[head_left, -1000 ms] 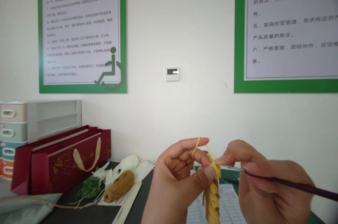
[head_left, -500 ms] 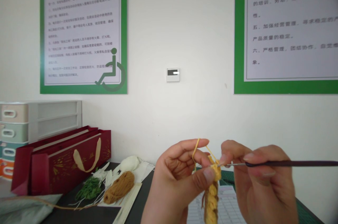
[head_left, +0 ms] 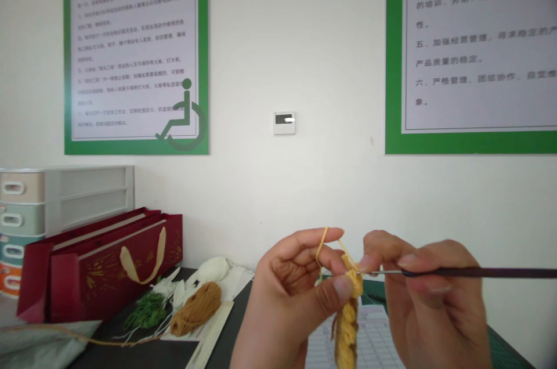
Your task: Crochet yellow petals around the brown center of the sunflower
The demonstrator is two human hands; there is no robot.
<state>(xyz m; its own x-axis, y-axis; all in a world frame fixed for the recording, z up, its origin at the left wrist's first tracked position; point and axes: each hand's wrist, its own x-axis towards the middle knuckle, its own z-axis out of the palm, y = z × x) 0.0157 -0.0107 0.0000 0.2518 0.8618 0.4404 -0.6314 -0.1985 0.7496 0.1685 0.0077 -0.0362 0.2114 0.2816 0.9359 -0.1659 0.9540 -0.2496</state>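
Note:
My left hand (head_left: 291, 293) pinches the top of a narrow yellow-and-brown crochet strip (head_left: 347, 328) between thumb and fingers. A strand of yellow yarn (head_left: 322, 246) loops over its raised index finger and runs down to the strip. In my right hand (head_left: 435, 293) is a crochet hook (head_left: 478, 272) with a dark handle, held level and pointing left. Its thin metal shaft reaches the top stitches of the strip; the hook's very tip is hidden there. The right index fingertip is close beside those stitches.
Left on the dark table lie a brown yarn skein (head_left: 196, 308), green yarn (head_left: 145, 310) and white yarn (head_left: 213, 269). Behind them stand dark red gift bags (head_left: 117, 264) and a drawer unit (head_left: 89, 189). A printed sheet (head_left: 369, 337) and green mat (head_left: 500, 346) lie beneath my hands.
The hook's handle end has tipped slightly lower and the hook has shifted a little left at the stitches. Both hands keep almost the same pose.

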